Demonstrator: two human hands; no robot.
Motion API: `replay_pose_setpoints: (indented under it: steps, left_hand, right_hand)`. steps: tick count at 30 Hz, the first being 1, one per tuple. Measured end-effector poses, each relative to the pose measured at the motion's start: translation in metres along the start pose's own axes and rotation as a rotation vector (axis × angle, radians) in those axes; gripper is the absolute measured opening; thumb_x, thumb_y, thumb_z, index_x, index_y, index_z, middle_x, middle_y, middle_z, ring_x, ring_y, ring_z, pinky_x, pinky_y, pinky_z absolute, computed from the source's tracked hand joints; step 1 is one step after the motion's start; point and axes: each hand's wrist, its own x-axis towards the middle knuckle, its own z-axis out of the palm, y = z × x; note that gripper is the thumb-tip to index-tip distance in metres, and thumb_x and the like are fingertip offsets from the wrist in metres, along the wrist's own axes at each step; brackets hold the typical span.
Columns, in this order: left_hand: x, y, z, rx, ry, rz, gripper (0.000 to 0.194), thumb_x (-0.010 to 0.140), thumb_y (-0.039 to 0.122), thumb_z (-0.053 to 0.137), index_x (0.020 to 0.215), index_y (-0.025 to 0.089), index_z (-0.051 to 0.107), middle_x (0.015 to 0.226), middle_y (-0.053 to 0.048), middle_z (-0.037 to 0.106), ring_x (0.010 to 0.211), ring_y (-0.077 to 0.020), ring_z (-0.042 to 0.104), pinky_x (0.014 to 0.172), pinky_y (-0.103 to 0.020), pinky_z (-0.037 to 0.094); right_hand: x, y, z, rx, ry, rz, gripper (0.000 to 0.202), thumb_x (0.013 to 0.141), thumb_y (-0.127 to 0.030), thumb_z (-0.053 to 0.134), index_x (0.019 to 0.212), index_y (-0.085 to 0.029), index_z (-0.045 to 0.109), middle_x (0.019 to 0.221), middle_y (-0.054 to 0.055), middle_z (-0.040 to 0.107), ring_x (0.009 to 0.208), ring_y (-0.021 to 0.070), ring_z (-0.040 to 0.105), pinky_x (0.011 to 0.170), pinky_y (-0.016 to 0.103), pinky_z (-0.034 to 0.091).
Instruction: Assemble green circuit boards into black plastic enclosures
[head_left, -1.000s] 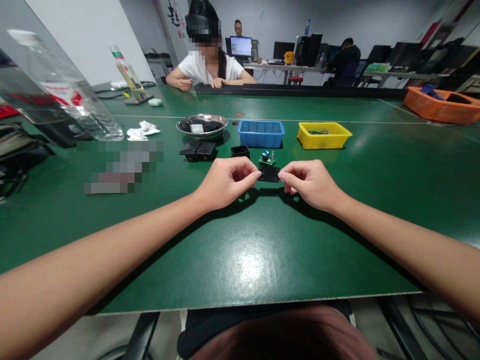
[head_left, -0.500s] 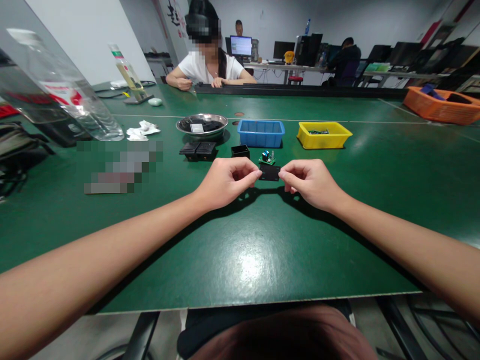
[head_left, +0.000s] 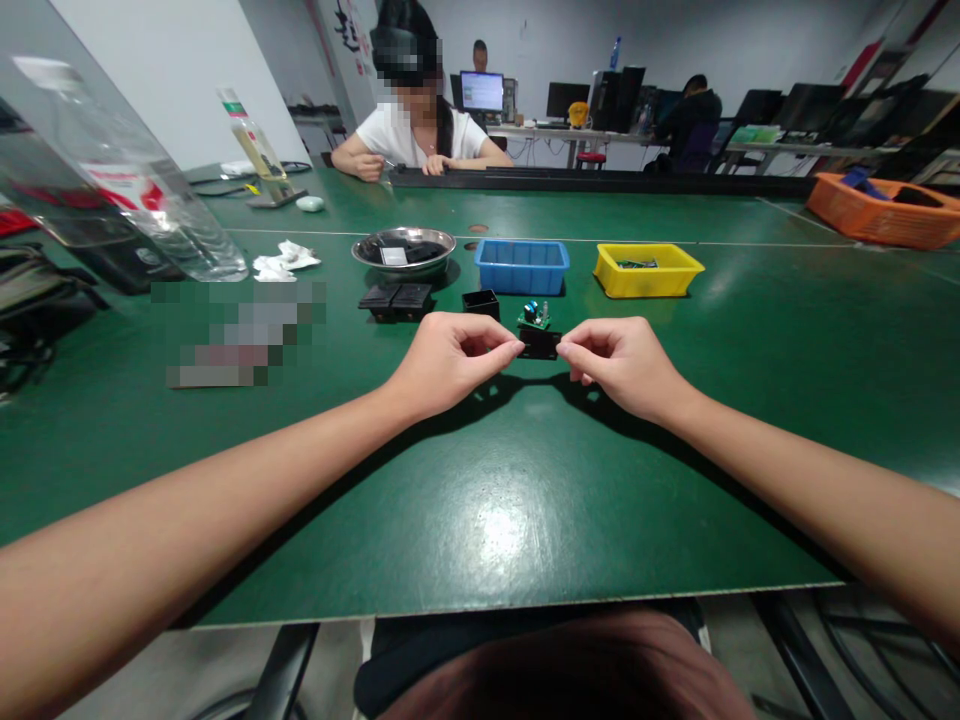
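Note:
Between my two hands a small flat black plate [head_left: 539,345] is held just above the green table [head_left: 480,480]. My left hand [head_left: 463,362] pinches its left edge between thumb and fingers. On the opposite edge, my right hand [head_left: 619,362] has the same kind of pinch. Right behind the plate lies a small green circuit board [head_left: 535,316] with components on it. A black open box [head_left: 481,304] stands behind my left hand. Farther left are black plastic cases [head_left: 396,301], side by side.
A metal bowl [head_left: 405,268] of black parts, a blue bin [head_left: 521,268] and a yellow bin [head_left: 649,272] stand in a row behind. Bottles [head_left: 150,200] and crumpled tissue [head_left: 285,262] are at left, an orange basket [head_left: 885,215] at far right. A person [head_left: 420,130] sits opposite.
The black plate has tilted slightly between my fingers and its face looks darker. Both hands keep their pinch and have barely moved.

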Motion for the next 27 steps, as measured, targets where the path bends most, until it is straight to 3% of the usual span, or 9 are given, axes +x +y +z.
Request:
replay_pose_setpoints:
  steps: [27]
  left_hand:
    - [0.0020,-0.0012,0.0008,-0.099,-0.012,-0.067,0.029,0.083,0.040,0.073,0.075,0.011,0.074,0.063,-0.002,0.067,0.050,-0.0092,0.056,0.049,-0.019,0.044]
  right_hand:
    - [0.0006,-0.0006,0.0013,0.065,-0.030,0.037,0.019,0.079,-0.033,0.073,0.077,-0.014,0.070,0.057,0.000,0.064,0.049,0.0110,0.056,0.050,0.024,0.044]
